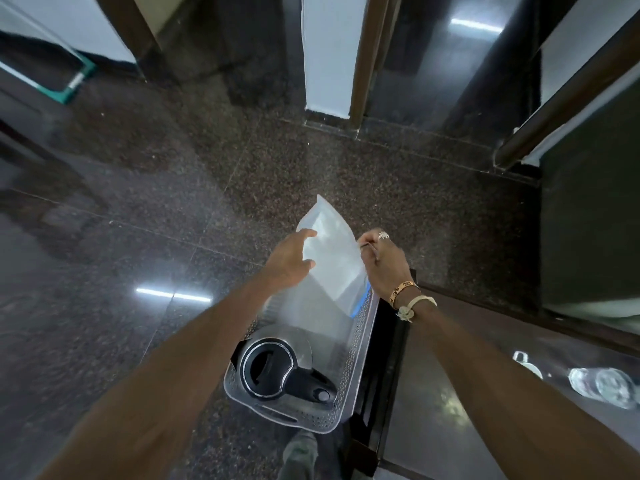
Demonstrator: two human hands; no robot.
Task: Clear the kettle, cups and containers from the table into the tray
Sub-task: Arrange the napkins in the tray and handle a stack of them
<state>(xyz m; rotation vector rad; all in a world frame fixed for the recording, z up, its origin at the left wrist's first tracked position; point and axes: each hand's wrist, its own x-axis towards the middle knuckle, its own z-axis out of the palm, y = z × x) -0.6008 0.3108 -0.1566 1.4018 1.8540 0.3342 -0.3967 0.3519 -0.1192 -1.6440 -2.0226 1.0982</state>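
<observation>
left hand [292, 261]: we see thumb and fingers curled round the left edge of the clear pouch [332, 261], gripping it.
right hand [382, 263]: fingers bent, pinching the pouch's right edge; ring on one finger, bracelets [408, 292] on the wrist.
pouch: clear plastic, blue strip along its low edge, held tilted between both hands over the far end of the tray [349, 386]; we cannot tell whether the low edge touches the tray.
tray: clear, perforated walls, just beside the dark table [450, 410], on its left; we cannot tell what it rests on.
kettle [273, 370]: upright inside the tray at the near end, black lid, handle pointing toward the table.
cups [604, 386]: clear glass, on the table at far right, well apart from the tray; a smaller glass piece [526, 363] sits near them, too blurred for us to name.
floor [138, 202]: dark speckled stone with light reflections; one shoe [301, 448] shows below the tray.
</observation>
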